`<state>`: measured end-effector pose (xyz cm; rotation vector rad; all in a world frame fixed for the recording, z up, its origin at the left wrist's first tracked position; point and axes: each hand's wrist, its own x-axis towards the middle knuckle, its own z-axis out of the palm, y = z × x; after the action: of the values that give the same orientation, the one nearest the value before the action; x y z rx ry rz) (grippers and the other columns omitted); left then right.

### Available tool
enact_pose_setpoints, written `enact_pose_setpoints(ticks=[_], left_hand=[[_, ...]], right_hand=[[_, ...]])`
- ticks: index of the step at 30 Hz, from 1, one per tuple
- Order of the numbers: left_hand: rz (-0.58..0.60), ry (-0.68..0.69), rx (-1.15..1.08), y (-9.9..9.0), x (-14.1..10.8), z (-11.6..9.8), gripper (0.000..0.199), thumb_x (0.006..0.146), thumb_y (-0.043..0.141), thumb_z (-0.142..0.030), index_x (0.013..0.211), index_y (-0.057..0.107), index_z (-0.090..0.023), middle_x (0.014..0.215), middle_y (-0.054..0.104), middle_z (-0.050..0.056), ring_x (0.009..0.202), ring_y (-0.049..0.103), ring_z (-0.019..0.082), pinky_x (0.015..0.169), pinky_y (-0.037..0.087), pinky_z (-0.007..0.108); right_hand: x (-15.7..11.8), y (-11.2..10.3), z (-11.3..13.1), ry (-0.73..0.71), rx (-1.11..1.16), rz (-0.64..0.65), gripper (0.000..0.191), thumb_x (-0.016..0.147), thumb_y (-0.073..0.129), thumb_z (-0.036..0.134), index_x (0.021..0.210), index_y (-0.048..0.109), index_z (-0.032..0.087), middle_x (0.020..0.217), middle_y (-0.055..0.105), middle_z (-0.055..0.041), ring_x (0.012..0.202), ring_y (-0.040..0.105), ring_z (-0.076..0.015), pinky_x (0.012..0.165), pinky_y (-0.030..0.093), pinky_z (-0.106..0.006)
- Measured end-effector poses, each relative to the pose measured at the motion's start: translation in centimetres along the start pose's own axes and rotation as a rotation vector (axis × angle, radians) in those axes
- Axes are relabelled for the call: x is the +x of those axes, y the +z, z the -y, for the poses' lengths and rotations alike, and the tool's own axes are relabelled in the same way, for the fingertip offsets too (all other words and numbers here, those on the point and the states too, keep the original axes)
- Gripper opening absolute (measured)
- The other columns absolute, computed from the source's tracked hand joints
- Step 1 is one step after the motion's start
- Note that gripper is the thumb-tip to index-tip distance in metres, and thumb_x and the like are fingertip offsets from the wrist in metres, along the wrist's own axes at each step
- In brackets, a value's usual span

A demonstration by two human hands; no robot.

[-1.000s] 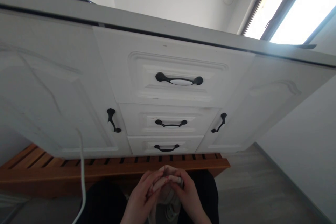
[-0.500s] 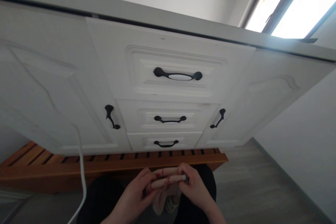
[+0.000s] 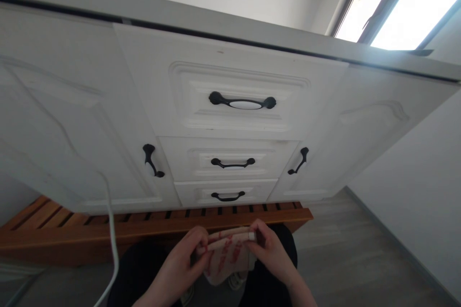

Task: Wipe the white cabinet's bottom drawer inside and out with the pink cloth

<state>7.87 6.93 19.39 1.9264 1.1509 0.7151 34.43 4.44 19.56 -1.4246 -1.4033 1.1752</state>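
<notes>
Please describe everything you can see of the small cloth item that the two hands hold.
The cloth item is pale beige fabric with red markings, soft and limp. Its top edge is rolled into a band, stretched level between the left hand and the right hand, which pinch its two ends. The rest hangs loosely below, above the person's dark-clothed lap. What kind of item it is cannot be told.

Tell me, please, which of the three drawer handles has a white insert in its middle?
The top drawer's handle, the largest one: a white oval sits in its centre, while the two handles below it look plain black.

cloth [image 3: 226, 260] unrolled lower, hands [image 3: 187, 261] spread apart
</notes>
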Motion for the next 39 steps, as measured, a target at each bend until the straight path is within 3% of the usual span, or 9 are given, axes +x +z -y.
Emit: enact_pose_setpoints(ticks=[3, 6, 9, 14, 18, 23, 30, 35, 39], left_hand=[[-0.029, -0.094, -0.042, 0.4, -0.2, 0.3, 0.006, 0.082, 0.055, -0.024, 0.085, 0.050, -0.025, 0.082, 0.054, -0.002, 0.077, 0.055, 0.017, 0.072, 0.045, 0.028], [-0.011, -0.186, -0.180, 1.2, -0.3, 0.6, 0.041, 0.077, 0.057, -0.026, 0.118, 0.053, -0.025, 0.094, 0.060, 0.000, 0.089, 0.061, 0.021, 0.085, 0.048, 0.034], [0.136, -0.227, -0.350, 1.7, -0.1, 0.3, 0.055, 0.078, 0.058, -0.031, 0.132, 0.051, -0.026, 0.107, 0.063, 0.003, 0.101, 0.062, 0.024, 0.093, 0.047, 0.037], [0.219, -0.144, -0.220, 1.7, 0.7, -2.5, 0.033, 0.079, 0.069, -0.038, 0.108, 0.065, -0.025, 0.105, 0.060, 0.003, 0.095, 0.060, 0.022, 0.082, 0.046, 0.031], [0.284, -0.174, -0.266, 1.1, 1.4, -4.6, 0.020, 0.083, 0.066, -0.033, 0.101, 0.068, -0.025, 0.097, 0.066, 0.000, 0.091, 0.062, 0.020, 0.080, 0.045, 0.028], [0.298, -0.210, -0.476, 0.6, 1.7, -4.9, 0.018, 0.086, 0.064, -0.036, 0.094, 0.072, -0.022, 0.095, 0.072, 0.000, 0.092, 0.064, 0.021, 0.083, 0.046, 0.029], [0.027, -0.511, -0.973, 1.6, 1.4, -1.8, 0.047, 0.079, 0.075, -0.055, 0.110, 0.063, -0.022, 0.085, 0.072, 0.001, 0.071, 0.064, 0.016, 0.072, 0.051, 0.029], [-0.094, -0.484, -0.833, 1.6, 1.3, 0.3, 0.047, 0.079, 0.075, -0.055, 0.109, 0.064, -0.020, 0.084, 0.073, 0.002, 0.073, 0.063, 0.017, 0.073, 0.052, 0.030], [-0.092, -0.441, -0.808, 1.6, 1.3, 0.3, 0.050, 0.075, 0.077, -0.057, 0.107, 0.066, -0.020, 0.086, 0.074, 0.005, 0.086, 0.067, 0.023, 0.079, 0.053, 0.034]], right_hand=[[0.1, 0.4, -0.7, -0.013, 0.140, -0.061, 0.037, 0.075, 0.060, 0.016, 0.111, 0.058, 0.024, 0.091, 0.059, 0.0022, 0.082, 0.056, -0.0163, 0.077, 0.045, -0.027], [0.3, 0.6, -1.0, 0.000, 0.175, -0.077, 0.061, 0.076, 0.062, 0.017, 0.136, 0.053, 0.026, 0.113, 0.065, -0.0032, 0.101, 0.062, -0.0206, 0.094, 0.046, -0.034], [0.4, 0.4, 0.1, -0.002, 0.081, -0.018, 0.047, 0.077, 0.063, 0.018, 0.123, 0.067, 0.027, 0.117, 0.068, -0.0035, 0.109, 0.062, -0.0233, 0.099, 0.043, -0.035], [0.1, 0.6, 3.7, -0.140, -0.101, 0.238, 0.024, 0.080, 0.065, 0.018, 0.099, 0.076, 0.027, 0.095, 0.068, -0.0007, 0.091, 0.062, -0.0199, 0.083, 0.044, -0.030], [0.2, 1.0, 5.0, -0.114, -0.055, 0.224, 0.021, 0.078, 0.071, 0.019, 0.098, 0.071, 0.026, 0.092, 0.067, 0.0016, 0.087, 0.060, -0.0174, 0.078, 0.042, -0.027], [1.6, 0.5, 1.3, -0.005, 0.337, 0.360, 0.056, 0.073, 0.081, 0.053, 0.117, 0.066, 0.023, 0.099, 0.068, -0.0010, 0.087, 0.061, -0.0179, 0.077, 0.043, -0.028], [1.2, 3.0, -5.4, 0.366, 1.043, 0.526, 0.108, 0.059, 0.038, 0.104, 0.115, 0.070, 0.018, 0.122, 0.071, -0.0180, 0.129, 0.054, -0.0398, 0.109, 0.036, -0.056], [-0.2, 3.6, -4.9, 0.258, 1.045, 0.370, 0.072, 0.064, 0.085, 0.064, 0.122, 0.067, 0.026, 0.119, 0.074, -0.0099, 0.120, 0.064, -0.0316, 0.107, 0.042, -0.049], [-0.2, 3.5, -3.1, 0.253, 0.834, 0.379, 0.071, 0.057, 0.095, 0.028, 0.122, 0.069, 0.015, 0.109, 0.077, -0.0123, 0.101, 0.072, -0.0288, 0.095, 0.050, -0.043]])
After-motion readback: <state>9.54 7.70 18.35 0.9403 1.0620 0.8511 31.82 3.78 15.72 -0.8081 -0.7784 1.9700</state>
